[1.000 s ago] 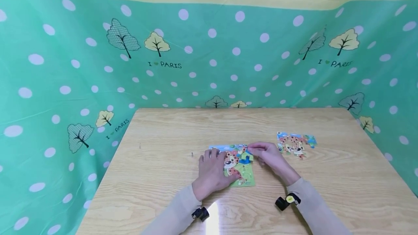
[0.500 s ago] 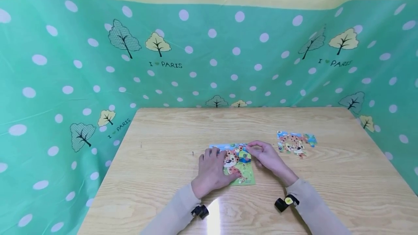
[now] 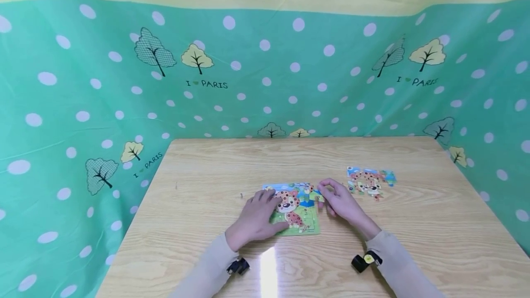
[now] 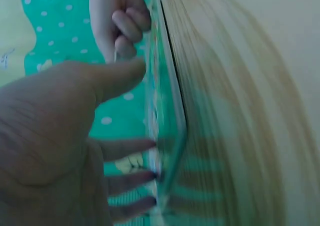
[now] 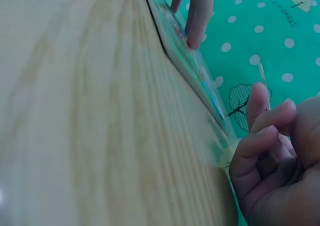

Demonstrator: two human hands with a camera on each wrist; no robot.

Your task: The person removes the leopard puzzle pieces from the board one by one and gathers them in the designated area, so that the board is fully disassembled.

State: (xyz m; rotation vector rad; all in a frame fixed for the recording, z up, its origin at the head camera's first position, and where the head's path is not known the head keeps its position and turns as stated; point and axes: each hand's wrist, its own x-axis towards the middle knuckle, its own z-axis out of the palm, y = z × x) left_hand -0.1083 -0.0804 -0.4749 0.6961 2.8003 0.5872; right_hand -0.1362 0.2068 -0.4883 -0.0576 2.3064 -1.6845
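A leopard jigsaw puzzle [image 3: 311, 224] lies flat on the table in the head view. My left hand [image 3: 257, 217] rests on its left side with the fingers spread and fairly straight, covering that part. At the puzzle's upper right edge, my right hand [image 3: 341, 202] pinches a puzzle piece [image 3: 316, 196] between thumb and finger. Seen edge-on in the right wrist view, the thin puzzle piece [image 5: 264, 83] stands up from the fingertips, raised off the board. In the left wrist view, the thumb and fingers of my left hand [image 4: 55, 131] reach to the board's edge.
Right of my right hand lies a partly joined cluster of leopard puzzle pieces [image 3: 368, 184]. The wooden table [image 3: 207, 169] ends at a green dotted cloth [image 3: 248, 82] behind. A small dark mark [image 3: 242, 195] shows left of the puzzle.
My left hand has slid left, showing more of the leopard. My right hand has drawn its pinched piece slightly right, toward the puzzle's edge, after being over the board's upper right.
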